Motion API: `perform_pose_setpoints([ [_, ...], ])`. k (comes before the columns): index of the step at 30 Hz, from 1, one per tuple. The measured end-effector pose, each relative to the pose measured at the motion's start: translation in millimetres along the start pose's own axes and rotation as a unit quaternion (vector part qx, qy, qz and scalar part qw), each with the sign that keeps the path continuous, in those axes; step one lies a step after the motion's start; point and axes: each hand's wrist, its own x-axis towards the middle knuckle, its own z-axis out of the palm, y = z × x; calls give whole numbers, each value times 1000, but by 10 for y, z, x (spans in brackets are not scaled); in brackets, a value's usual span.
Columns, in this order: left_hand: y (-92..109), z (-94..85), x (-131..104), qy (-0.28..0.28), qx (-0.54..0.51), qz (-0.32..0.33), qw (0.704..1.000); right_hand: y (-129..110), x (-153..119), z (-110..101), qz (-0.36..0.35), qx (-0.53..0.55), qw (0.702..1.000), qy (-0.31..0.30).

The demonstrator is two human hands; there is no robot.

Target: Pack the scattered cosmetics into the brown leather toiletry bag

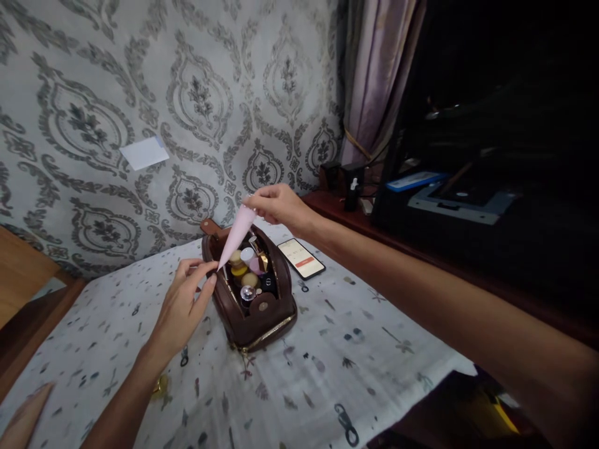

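Observation:
A brown zip bag (229, 321) lies wide open on the cloth, packed with small jars, bottles and a white-lidded pot (247, 254). Above its left part slants a pale pink tapered tube (238, 234), broad at the top and narrow at the bottom. My right hand (276, 207) grips the broad upper end between thumb and fingers. At the narrow lower tip, beside the bag's left rim, my left hand (189, 299) pinches with thumb and forefinger. Its other fingers are bent and partly hidden.
A phone (302, 258) with a lit screen lies right of the bag. The patterned cloth (299, 399) covers the table. A small gold item (160, 385) lies near my left forearm. Behind are a patterned wall and, at right, a dark glossy screen (515, 125) and small bottle (352, 193).

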Motion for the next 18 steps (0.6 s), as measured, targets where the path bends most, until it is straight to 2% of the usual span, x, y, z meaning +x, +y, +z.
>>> perform_pose_setpoints([
  [5, -5, 6, 0, -1, 0, 1, 1000, 15, 337, 41, 20, -23, 996, -82],
  [10, -10, 23, 6, 0, 6, 6, 1000, 117, 456, 202, 44, -68, 984, -156],
  [18, -6, 60, 3, 11, -3, 3, 1000, 290, 602, 536, 81, -184, 930, -309],
])
